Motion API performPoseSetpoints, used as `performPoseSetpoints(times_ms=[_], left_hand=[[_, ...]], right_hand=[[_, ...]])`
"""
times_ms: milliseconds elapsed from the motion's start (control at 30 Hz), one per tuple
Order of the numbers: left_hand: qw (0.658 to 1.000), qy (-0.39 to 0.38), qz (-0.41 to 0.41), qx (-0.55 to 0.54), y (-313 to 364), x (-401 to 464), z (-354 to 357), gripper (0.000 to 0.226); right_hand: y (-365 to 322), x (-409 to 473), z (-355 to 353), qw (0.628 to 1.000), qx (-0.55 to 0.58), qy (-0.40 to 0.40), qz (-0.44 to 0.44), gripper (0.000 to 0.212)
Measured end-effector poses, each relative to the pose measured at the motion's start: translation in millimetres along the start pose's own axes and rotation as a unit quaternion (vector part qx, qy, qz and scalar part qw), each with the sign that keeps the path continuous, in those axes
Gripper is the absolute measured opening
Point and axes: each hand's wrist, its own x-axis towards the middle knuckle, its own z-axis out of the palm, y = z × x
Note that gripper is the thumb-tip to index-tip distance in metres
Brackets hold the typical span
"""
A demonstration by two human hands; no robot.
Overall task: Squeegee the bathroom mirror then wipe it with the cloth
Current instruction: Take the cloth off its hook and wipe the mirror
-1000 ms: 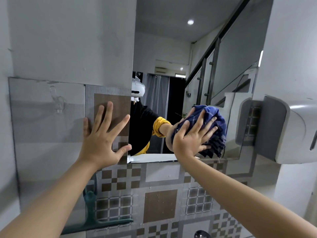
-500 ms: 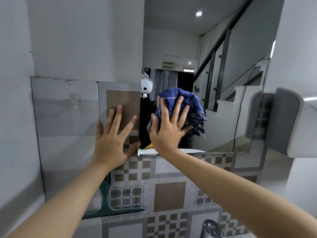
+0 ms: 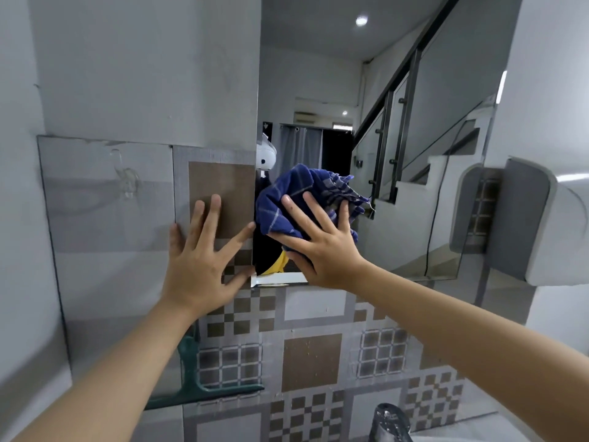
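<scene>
While left hand braces the wall, right hand presses cloth on mirror

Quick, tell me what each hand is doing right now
Left hand: open, fingers spread flat on the tiled wall beside the mirror.
Right hand: open, straight fingers pressing the blue cloth against the mirror.

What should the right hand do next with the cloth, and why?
Probably sweep the blue cloth rightward across the mirror. The right hand presses it flat at the mirror's lower left edge, beside the left hand braced on the tiled wall, with much glass lying to the right.
</scene>
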Motion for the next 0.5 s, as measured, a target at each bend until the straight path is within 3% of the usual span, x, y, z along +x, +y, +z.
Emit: performPoseSetpoints(times_ms=[233, 400, 500], left_hand=[[1.0, 0.004, 0.0, -0.007, 1, 0, 0, 0.073], [1.0, 0.008, 0.003, -0.013, 1, 1, 1, 0.074], [1.0, 0.01, 0.003, -0.014, 2, 2, 1, 0.075]], right_hand=[[56, -64, 2, 0.998, -0.037, 0.006, 0.048, 0.046], [91, -106, -2, 0.988, -0.014, -0.006, 0.153, 0.042], [99, -125, -5, 0.964, 0.04, 0.009, 0.262, 0.046]])
